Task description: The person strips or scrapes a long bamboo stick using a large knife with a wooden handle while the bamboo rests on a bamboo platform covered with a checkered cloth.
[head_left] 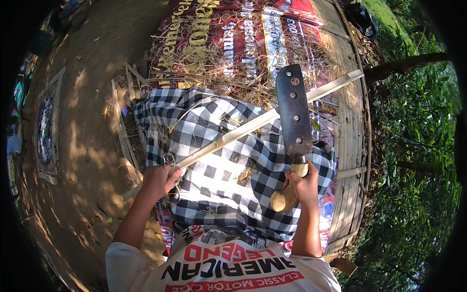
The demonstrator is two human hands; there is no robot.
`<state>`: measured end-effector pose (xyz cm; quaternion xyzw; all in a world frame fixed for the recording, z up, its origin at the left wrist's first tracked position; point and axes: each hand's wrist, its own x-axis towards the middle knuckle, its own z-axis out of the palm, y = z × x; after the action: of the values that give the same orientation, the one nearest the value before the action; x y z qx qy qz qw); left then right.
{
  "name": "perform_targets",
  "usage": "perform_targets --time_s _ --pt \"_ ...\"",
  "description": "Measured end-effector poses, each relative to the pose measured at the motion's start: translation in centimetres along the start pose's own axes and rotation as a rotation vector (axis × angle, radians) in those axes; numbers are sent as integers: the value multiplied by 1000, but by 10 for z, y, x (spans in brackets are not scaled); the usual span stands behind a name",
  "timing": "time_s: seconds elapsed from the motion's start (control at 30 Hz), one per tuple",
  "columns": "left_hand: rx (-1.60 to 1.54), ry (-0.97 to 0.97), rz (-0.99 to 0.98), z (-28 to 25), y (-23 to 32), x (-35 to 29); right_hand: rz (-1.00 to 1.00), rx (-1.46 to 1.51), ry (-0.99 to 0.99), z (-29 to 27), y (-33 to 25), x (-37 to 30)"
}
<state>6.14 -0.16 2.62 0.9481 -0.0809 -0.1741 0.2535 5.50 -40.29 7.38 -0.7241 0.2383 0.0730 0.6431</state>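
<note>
My left hand (161, 180) is closed round the lower left part of a long pale bamboo strip (243, 130). The strip slants up to the right across my lap, its far end beyond the blade. In my right hand (304, 184) is a cleaver (293, 109), gripped by its light wooden handle. Its broad dark blade, with several round holes or studs, points away from me and overlaps the strip; whether they touch I cannot tell. A thin curled shaving (169, 158) hangs by my left hand. Over my lap lies a black-and-white checked cloth (209, 121) with bits of shavings.
A red printed banner (194, 44) strewn with shavings (224, 63) covers part of a bamboo platform (346, 160). Several split bamboo pieces (124, 136) lie at the left edge. Bare ground (87, 146) is at left, with a framed panel (47, 126); green plants (413, 170) grow at right.
</note>
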Motion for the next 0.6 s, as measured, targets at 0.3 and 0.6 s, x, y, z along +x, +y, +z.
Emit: perform_targets --time_s 0.3,0.6 --pt "-36 -74 -63 6 -10 5 -146 -37 164 -26 -4 54" --pt "11 -89 -118 8 -10 5 21 43 64 -18 14 47"
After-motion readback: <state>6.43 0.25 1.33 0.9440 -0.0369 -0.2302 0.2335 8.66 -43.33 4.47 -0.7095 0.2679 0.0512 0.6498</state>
